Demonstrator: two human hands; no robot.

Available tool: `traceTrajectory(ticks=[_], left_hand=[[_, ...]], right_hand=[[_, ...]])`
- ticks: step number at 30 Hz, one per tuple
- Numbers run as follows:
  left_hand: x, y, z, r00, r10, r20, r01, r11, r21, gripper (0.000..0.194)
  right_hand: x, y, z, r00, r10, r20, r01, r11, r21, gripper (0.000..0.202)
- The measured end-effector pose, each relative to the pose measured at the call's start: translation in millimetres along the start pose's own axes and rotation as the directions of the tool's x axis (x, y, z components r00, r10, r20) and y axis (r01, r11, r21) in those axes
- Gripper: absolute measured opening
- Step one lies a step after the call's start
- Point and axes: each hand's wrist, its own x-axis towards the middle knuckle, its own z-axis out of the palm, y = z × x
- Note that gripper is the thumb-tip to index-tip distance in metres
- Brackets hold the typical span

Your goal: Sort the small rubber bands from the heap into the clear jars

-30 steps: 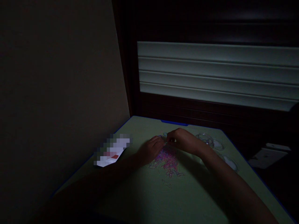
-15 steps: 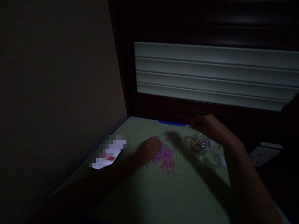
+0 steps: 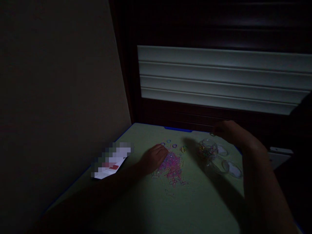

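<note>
While my left hand (image 3: 155,158) curls beside the band pile (image 3: 173,166), grip unclear, my right fingers (image 3: 218,127) pinch one band (image 3: 213,134) near the tub (image 3: 214,148): transfer step, I judge; next calls for careful aim.

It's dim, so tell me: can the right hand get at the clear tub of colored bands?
Probably yes: the right hand is raised near the clear tub, and nothing shows between them, though the hand seems to pinch a small band.

1. Band pile (image 3: 173,167) beside the left hand (image 3: 155,158): pink and purple.
2. Rings (image 3: 174,146) beyond that hand: blue, purple, yellow.
3. Small band (image 3: 212,134) in the right hand (image 3: 226,130): dull greenish.
4. Tub (image 3: 215,148) near that hand: clear, its contents (image 3: 204,151) multicoloured.
5. Table (image 3: 204,201) between the hands: pale green, blue-edged.
6. Panel (image 3: 207,73) beyond them: whitish, dark horizontal lines.
</note>
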Motion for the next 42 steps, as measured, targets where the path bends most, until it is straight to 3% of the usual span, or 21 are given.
traceTrajectory(ticks=[8, 12, 18, 24, 28, 37, 42], left_hand=[[1, 1, -0.7, 1.000, -0.020, -0.005, 0.019, 0.999, -0.032, 0.015], [3, 1, -1.7, 0.991, -0.130, 0.016, 0.131, 0.988, -0.087, 0.014], [3, -3, -0.1, 0.902, -0.426, -0.071, 0.410, 0.897, -0.167, 0.010], [2, -16, 1.7, 0.842, -0.529, -0.106, 0.505, 0.842, -0.192, 0.011], [1, -26, 1.0, 0.848, -0.524, -0.076, 0.504, 0.843, -0.191, 0.011], [3, -18, -2.4, 0.947, -0.308, 0.088, 0.319, 0.934, -0.161, 0.009], [1, -17, 2.4, 0.952, -0.280, 0.125, 0.296, 0.946, -0.134, 0.013]], right_hand=[[-3, -7, -4, 0.999, 0.045, -0.010, -0.045, 0.998, -0.038, 0.019], [-6, -15, -8, 0.999, 0.012, -0.044, -0.011, 1.000, 0.022, 0.020], [-6, -21, -4, 0.995, -0.100, -0.013, 0.101, 0.989, 0.106, 0.021], [-7, -24, -4, 0.993, -0.114, -0.024, 0.115, 0.991, 0.068, 0.024], [-8, -26, -5, 0.992, -0.121, -0.023, 0.122, 0.990, 0.070, 0.024], [-7, -29, -5, 0.992, -0.126, -0.018, 0.127, 0.990, 0.055, 0.023], [-7, -29, -4, 0.990, -0.134, -0.037, 0.136, 0.990, 0.048, 0.023]])
